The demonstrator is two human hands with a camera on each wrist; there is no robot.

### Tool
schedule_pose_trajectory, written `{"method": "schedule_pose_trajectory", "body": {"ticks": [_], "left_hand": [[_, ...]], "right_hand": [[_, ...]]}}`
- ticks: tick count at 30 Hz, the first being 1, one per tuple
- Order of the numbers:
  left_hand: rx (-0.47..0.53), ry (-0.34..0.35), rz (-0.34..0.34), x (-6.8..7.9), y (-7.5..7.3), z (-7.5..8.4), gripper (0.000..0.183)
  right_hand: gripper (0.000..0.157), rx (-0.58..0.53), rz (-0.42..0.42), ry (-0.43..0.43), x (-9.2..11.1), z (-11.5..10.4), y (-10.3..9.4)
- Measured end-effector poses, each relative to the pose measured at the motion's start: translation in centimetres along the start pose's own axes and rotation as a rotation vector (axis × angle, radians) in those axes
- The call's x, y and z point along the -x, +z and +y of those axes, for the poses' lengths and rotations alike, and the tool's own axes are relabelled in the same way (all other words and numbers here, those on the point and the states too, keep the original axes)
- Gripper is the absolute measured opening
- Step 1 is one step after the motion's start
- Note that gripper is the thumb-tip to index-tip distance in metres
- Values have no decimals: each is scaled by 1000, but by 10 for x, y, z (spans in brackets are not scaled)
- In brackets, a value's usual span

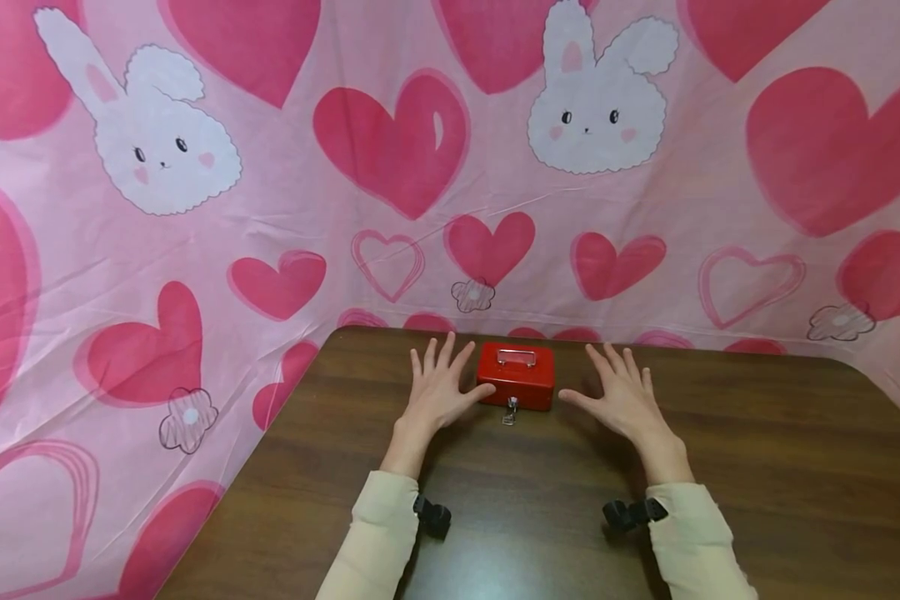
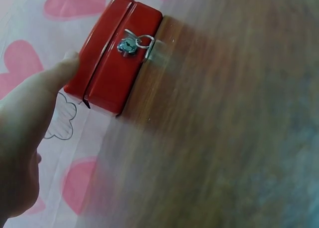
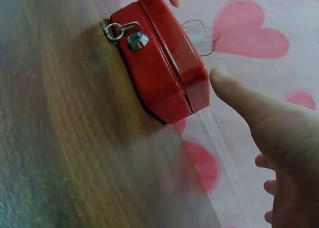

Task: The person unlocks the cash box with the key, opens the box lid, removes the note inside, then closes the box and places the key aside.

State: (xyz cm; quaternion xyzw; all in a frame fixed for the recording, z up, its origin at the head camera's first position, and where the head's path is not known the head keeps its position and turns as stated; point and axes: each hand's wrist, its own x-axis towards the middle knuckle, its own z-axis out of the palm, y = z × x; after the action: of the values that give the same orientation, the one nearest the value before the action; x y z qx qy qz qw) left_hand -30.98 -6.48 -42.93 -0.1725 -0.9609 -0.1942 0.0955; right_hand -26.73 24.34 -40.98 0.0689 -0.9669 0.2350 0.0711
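A small red metal cash box [image 1: 516, 379] sits with its lid down near the far edge of the table. On its lid lies a silver carrying handle [image 1: 516, 357]. In its front lock [image 2: 127, 47] is a key, and a second key [image 2: 149, 48] hangs from the ring. My left hand [image 1: 438, 393] is spread at the box's left side, its thumb tip at the front left corner; whether it touches cannot be told. My right hand [image 1: 624, 400] is spread on the right side, its thumb [image 3: 234, 88] a small gap from the box.
The box stands on a dark brown wooden table [image 1: 525, 517]. Behind and to the left hangs a pink cloth [image 1: 487, 192] with hearts and rabbits, close to the table's far edge. Each sleeve cuff carries a black wrist camera [image 1: 630, 514].
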Motion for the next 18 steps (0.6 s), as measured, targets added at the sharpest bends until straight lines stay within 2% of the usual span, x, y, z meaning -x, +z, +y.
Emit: {"method": "schedule_pose_trajectory", "body": {"ticks": [9,13,18], "left_hand": [[148,28,-34,0,-2,4,77],[172,58,-55,0,-1,5,74],[172,106,-78,-2,1,7,67]], "right_hand": [[91,-28,16,-32,-1,-6,2],[83,-60,15,-44,-3,-10,4],[73,-83,54,-78,-5,-15,7]]}}
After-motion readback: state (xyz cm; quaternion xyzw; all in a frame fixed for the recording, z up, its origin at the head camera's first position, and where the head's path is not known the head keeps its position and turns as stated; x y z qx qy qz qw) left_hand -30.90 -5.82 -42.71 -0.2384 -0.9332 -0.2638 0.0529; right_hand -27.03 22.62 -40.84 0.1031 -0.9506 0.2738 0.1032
